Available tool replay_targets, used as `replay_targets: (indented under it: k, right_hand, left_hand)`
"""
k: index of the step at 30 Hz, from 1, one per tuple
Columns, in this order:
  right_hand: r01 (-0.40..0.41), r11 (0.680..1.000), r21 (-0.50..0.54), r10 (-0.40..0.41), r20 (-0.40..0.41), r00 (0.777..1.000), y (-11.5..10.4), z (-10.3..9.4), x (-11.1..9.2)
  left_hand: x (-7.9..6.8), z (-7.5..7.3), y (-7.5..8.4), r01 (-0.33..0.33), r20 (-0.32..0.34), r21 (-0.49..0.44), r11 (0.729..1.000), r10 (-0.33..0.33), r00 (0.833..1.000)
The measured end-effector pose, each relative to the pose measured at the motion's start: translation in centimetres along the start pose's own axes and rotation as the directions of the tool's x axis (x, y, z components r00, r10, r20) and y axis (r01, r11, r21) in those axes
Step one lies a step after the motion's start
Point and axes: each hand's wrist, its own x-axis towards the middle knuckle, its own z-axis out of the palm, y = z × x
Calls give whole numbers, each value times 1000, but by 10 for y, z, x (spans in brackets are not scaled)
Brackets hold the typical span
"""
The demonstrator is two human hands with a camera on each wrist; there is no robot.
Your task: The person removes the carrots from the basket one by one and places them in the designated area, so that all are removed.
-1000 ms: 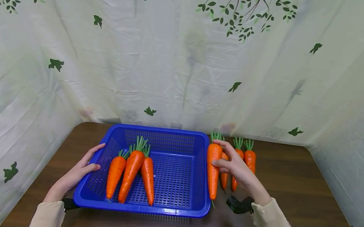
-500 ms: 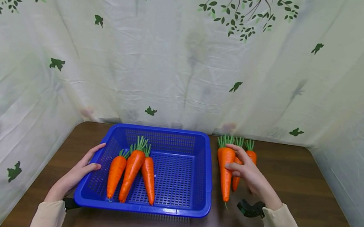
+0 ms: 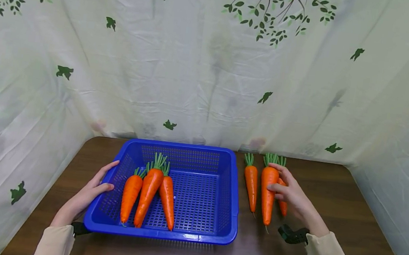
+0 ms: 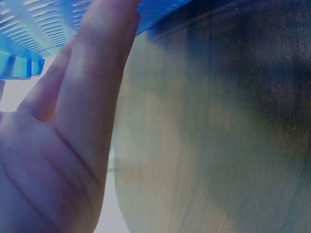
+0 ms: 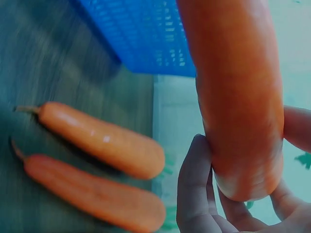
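Observation:
My right hand (image 3: 293,198) grips an orange carrot (image 3: 267,194) with a green top, held above the table to the right of the blue basket (image 3: 230,228). In the right wrist view, fingers and thumb stand on either side of this carrot (image 5: 238,97). A second carrot (image 3: 250,184) lies between it and the basket. Another carrot (image 3: 283,206) lies beyond, partly hidden by my hand. My left hand (image 3: 85,193) holds the basket's left rim, its thumb over the edge. Inside the basket's left half lie three carrots (image 3: 148,195), the middle one overlapping its neighbours.
Everything stands on a dark wooden table (image 3: 339,212). A pale curtain (image 3: 210,81) printed with leaves hangs right behind its far edge. Along the right side of the basket runs its raised perforated wall.
My right hand has moved to the right with its carrot, away from the basket's right rim and over the carrots on the table. The left hand stays on the basket.

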Motion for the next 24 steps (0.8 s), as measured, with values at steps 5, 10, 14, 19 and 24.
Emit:
replay_targets:
  k: [5,10,14,19,24]
  right_hand:
    - [14,999,41,-14,-2,1000,6,-11,-1]
    - [34,998,44,-33,-14,999,10,-21,-2]
    - [37,999,26,-37,-26,999,13,-28,-3]
    - [24,1000,0,-24,-47,999,15,-37,-3]
    - [15,1000,-21,-16,-64,998,19,-46,-3]
  left_hand:
    - [0,0,1,8,3,-16,1000,-8,1000]
    - [-1,0,1,16,3,-21,1000,-15,1000]
    - [-1,0,1,22,0,-21,1000,-22,1000]
    - [0,0,1,21,-2,-19,1000,-21,1000]
    - [0,0,1,20,-2,-19,1000,-20,1000]
